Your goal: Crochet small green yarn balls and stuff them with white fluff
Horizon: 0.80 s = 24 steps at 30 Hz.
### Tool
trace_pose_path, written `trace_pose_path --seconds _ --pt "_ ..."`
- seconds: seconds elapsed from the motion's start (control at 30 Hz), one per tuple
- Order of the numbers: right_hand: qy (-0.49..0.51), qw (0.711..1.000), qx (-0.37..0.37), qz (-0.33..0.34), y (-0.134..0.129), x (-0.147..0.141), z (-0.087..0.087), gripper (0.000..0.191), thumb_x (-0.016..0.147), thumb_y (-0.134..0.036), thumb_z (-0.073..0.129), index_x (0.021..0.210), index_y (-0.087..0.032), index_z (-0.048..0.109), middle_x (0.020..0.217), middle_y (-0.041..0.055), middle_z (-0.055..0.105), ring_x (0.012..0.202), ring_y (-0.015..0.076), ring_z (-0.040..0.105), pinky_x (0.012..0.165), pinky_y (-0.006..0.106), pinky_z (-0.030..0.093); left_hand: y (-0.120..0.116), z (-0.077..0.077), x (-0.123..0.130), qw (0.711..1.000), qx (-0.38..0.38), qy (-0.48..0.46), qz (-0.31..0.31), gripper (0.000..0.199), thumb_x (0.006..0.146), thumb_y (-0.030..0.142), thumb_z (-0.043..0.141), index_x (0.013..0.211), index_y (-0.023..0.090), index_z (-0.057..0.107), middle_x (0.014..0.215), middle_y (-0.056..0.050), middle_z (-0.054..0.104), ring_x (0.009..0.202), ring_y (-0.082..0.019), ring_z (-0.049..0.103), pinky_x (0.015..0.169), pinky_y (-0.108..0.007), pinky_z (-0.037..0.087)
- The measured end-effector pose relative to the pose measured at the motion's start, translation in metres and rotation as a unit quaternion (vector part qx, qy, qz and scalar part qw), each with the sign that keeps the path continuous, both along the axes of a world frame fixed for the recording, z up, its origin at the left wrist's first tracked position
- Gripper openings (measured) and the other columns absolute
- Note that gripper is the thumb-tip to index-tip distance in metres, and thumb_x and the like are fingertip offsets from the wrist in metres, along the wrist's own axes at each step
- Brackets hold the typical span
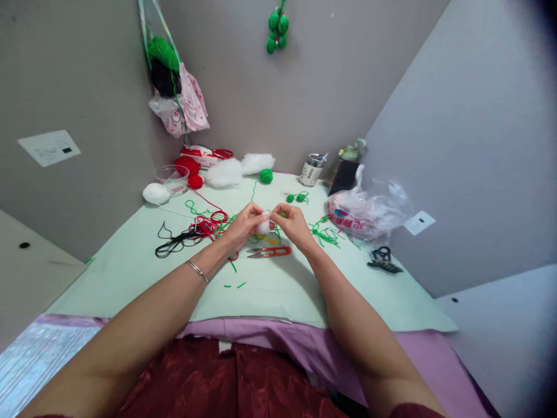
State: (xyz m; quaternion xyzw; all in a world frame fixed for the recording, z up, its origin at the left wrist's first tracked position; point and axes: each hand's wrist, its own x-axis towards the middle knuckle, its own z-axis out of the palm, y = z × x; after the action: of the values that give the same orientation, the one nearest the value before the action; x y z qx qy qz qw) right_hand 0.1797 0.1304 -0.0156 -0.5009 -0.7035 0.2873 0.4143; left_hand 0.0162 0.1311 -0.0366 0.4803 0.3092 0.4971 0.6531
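Observation:
Above the middle of the pale green tabletop (261,302), my left hand (246,225) and my right hand (292,223) meet around a small tuft of white stuffing (263,225). My left hand's fingers pinch it from the left. The fingertips of my right hand are pressed together at its upper right; a bit of green shows by them, too small to make out. Just below the hands lie orange-handled thread snips (272,252), with a yellow tool (267,238) partly hidden behind the fingers. Green yarn runs from the hands toward a green ball (266,176).
Left: tangled red yarn (211,225), black cords (178,241), a white yarn ball (155,193), a clear bowl (174,180). Back: white stuffing (224,173), a pen can (311,170). Right: green strands (325,234), a plastic bag (363,212), a black hair claw (384,260).

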Motion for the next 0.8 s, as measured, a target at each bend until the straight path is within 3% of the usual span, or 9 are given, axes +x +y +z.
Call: trace_pose_path --seconds 0.13,0.37,0.47,0.63,0.7,0.8 --pt "-0.013 1.0 -0.005 0.028 -0.005 -0.001 0.005 0.023 0.083 -0.04 0.054 0.073 -0.02 0.06 0.065 -0.0022 0.056 0.066 0.0146 0.047 0.064 0.027 0.036 0.006 -0.005 -0.002 0.999 0.01 0.033 0.035 0.036 0.072 0.034 0.081 0.081 0.021 0.049 0.07 0.004 0.063 0.063 -0.016 0.068 0.065 -0.028 0.053" --pt "-0.053 0.998 -0.013 0.028 -0.011 -0.017 -0.002 0.01 0.075 -0.03 0.058 0.076 -0.02 0.059 0.066 -0.004 0.057 0.064 0.0135 0.047 0.063 0.026 0.034 0.015 -0.016 -0.002 0.979 0.056 0.082 0.177 0.027 0.064 0.008 0.074 0.069 0.02 0.05 0.066 0.007 0.049 0.063 -0.01 0.046 0.058 -0.021 0.037" --pt "-0.065 0.998 -0.007 -0.018 -0.009 -0.019 -0.004 0.01 0.077 -0.03 0.057 0.074 -0.021 0.059 0.063 -0.0043 0.056 0.061 0.0135 0.045 0.062 0.026 0.033 0.013 -0.017 0.0 0.981 0.057 0.077 0.166 0.022 0.067 0.012 0.072 0.07 0.02 0.052 0.068 0.005 0.051 0.065 -0.011 0.047 0.059 -0.021 0.038" --pt "-0.086 0.993 -0.005 -0.079 -0.003 -0.011 -0.003 0.018 0.081 -0.034 0.06 0.068 -0.021 0.059 0.056 -0.0041 0.054 0.058 0.0141 0.044 0.063 0.027 0.032 0.006 -0.014 0.003 0.993 0.044 0.05 0.099 0.026 0.078 0.04 0.07 0.077 0.022 0.051 0.073 0.003 0.055 0.066 -0.013 0.056 0.06 -0.024 0.046" --pt "-0.093 0.992 -0.001 -0.09 -0.002 -0.008 -0.002 0.018 0.08 -0.034 0.062 0.068 -0.021 0.06 0.056 -0.0039 0.053 0.058 0.0146 0.044 0.062 0.028 0.031 0.006 -0.012 0.003 0.994 0.044 0.048 0.086 0.032 0.076 0.046 0.073 0.078 0.022 0.051 0.074 0.003 0.056 0.065 -0.013 0.056 0.06 -0.024 0.046" --pt "-0.099 0.992 0.01 -0.071 -0.003 -0.004 0.0 0.016 0.083 -0.034 0.06 0.072 -0.021 0.061 0.06 -0.003 0.055 0.062 0.0155 0.046 0.064 0.028 0.032 0.008 -0.011 0.0 0.993 0.049 0.062 0.083 0.036 0.068 0.041 0.082 0.078 0.021 0.054 0.074 0.004 0.057 0.062 -0.012 0.053 0.057 -0.023 0.043"
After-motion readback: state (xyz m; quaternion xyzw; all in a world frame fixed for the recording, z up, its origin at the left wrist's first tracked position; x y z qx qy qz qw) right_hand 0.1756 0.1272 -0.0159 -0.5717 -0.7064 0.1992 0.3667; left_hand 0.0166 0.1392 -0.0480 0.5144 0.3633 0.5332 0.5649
